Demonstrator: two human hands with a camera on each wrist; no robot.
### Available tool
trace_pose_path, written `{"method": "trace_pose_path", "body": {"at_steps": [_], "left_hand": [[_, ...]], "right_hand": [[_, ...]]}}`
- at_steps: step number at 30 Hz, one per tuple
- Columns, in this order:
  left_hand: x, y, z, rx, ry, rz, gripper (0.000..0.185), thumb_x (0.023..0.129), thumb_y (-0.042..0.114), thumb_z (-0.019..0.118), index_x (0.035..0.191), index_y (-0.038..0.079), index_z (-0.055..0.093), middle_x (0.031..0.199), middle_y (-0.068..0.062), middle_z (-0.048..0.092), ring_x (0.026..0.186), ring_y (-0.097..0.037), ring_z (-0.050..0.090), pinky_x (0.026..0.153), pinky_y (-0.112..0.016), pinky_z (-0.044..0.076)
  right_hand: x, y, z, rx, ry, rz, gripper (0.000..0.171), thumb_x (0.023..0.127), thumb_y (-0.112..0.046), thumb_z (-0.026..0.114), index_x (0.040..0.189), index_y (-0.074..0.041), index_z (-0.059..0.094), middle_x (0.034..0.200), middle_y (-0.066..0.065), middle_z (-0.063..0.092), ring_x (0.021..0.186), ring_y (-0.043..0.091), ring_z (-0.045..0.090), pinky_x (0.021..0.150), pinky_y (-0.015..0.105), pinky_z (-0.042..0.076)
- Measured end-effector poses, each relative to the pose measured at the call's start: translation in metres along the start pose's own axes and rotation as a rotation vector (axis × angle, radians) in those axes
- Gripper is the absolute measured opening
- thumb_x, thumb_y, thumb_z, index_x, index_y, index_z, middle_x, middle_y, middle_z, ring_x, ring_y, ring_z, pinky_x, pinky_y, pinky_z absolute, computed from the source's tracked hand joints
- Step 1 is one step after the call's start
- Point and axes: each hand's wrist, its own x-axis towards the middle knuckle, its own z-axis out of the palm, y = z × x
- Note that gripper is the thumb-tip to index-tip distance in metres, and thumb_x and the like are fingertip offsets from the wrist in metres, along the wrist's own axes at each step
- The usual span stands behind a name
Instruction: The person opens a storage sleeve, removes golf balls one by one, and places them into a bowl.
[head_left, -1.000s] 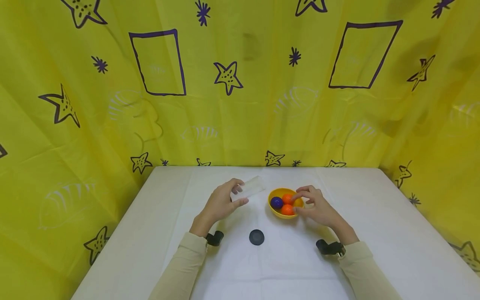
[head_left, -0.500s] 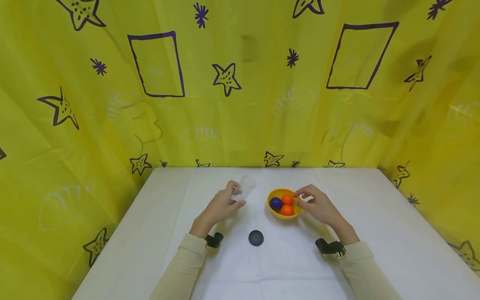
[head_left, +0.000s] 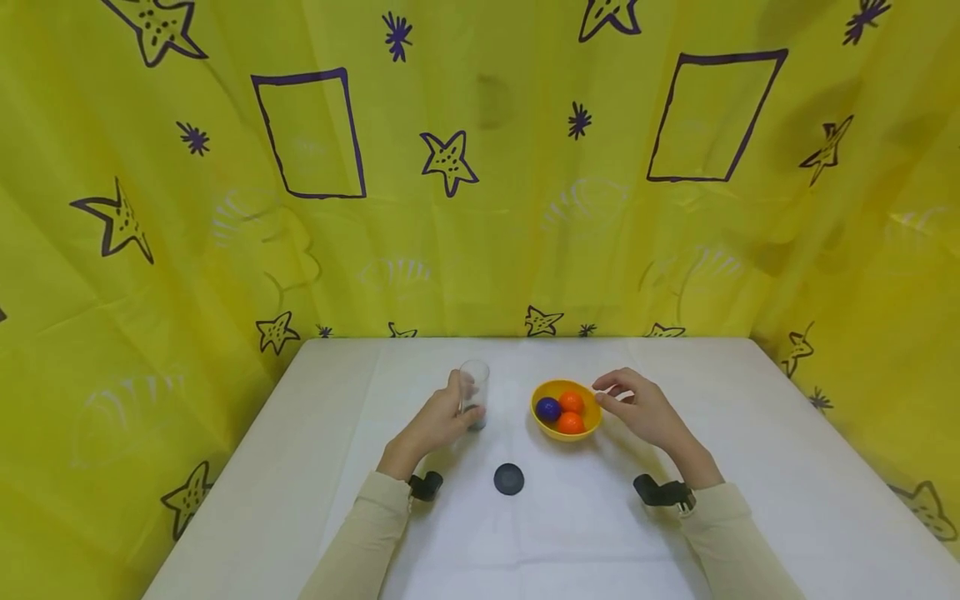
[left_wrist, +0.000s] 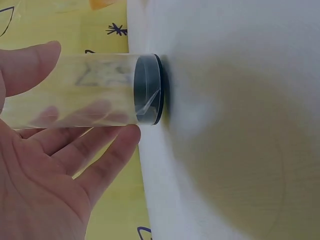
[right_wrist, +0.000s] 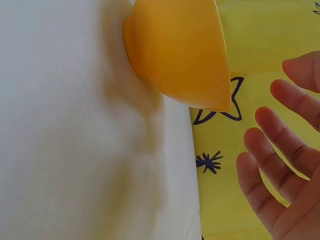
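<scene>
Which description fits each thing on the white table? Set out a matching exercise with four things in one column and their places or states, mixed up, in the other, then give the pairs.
Things:
1. Tube
2. Blue ball
3. Black lid
4. Right hand

States:
A. Lies alone on the table, near the front
B. Open, beside the bowl, holding nothing
C. Stands upright in the left hand
D. Sits in the bowl with two orange balls

Pairs: 1-C, 2-D, 3-A, 4-B
</scene>
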Motion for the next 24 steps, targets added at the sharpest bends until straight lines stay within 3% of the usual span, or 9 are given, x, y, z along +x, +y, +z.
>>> {"method": "trace_pose_path", "body": {"at_steps": [4, 9, 18, 24], "left_hand": [[-0.001, -0.006, 0.000, -0.021, -0.009, -0.017, 0.046, 0.102, 0.018, 0.063, 0.136, 0.001, 0.037, 0.144, -0.024, 0.057, 0.127, -0.041, 0.060, 0.104, -0.054, 0.049], [-0.001, -0.014, -0.001, -0.033, -0.005, -0.044, 0.048, 0.102, 0.022, 0.064, 0.138, 0.004, 0.037, 0.142, -0.020, 0.059, 0.121, -0.039, 0.063, 0.101, -0.053, 0.051], [0.000, -0.016, -0.001, -0.046, -0.025, -0.082, 0.048, 0.102, 0.026, 0.064, 0.138, 0.003, 0.041, 0.137, -0.021, 0.062, 0.125, -0.039, 0.060, 0.103, -0.054, 0.049], [-0.003, -0.019, -0.003, 0.002, -0.082, -0.155, 0.067, 0.096, 0.030, 0.073, 0.144, 0.001, 0.037, 0.136, -0.027, 0.062, 0.122, -0.035, 0.062, 0.105, -0.054, 0.048]], "right_hand": [[0.000, 0.001, -0.001, -0.026, 0.012, 0.003, 0.025, 0.100, -0.020, 0.067, 0.118, -0.002, 0.068, 0.116, 0.012, 0.067, 0.104, 0.027, 0.062, 0.087, 0.032, 0.053], [0.000, 0.001, -0.003, -0.081, 0.044, 0.015, 0.026, 0.100, -0.017, 0.067, 0.120, -0.001, 0.066, 0.118, 0.016, 0.065, 0.105, 0.030, 0.061, 0.089, 0.042, 0.055], [-0.001, 0.005, -0.008, -0.129, 0.097, 0.063, 0.031, 0.099, -0.017, 0.067, 0.125, -0.001, 0.064, 0.128, 0.026, 0.054, 0.114, 0.042, 0.057, 0.092, 0.053, 0.054], [-0.003, 0.008, -0.013, -0.127, 0.111, 0.077, 0.033, 0.099, -0.015, 0.067, 0.127, 0.001, 0.062, 0.131, 0.027, 0.051, 0.116, 0.045, 0.055, 0.093, 0.055, 0.052]]}}
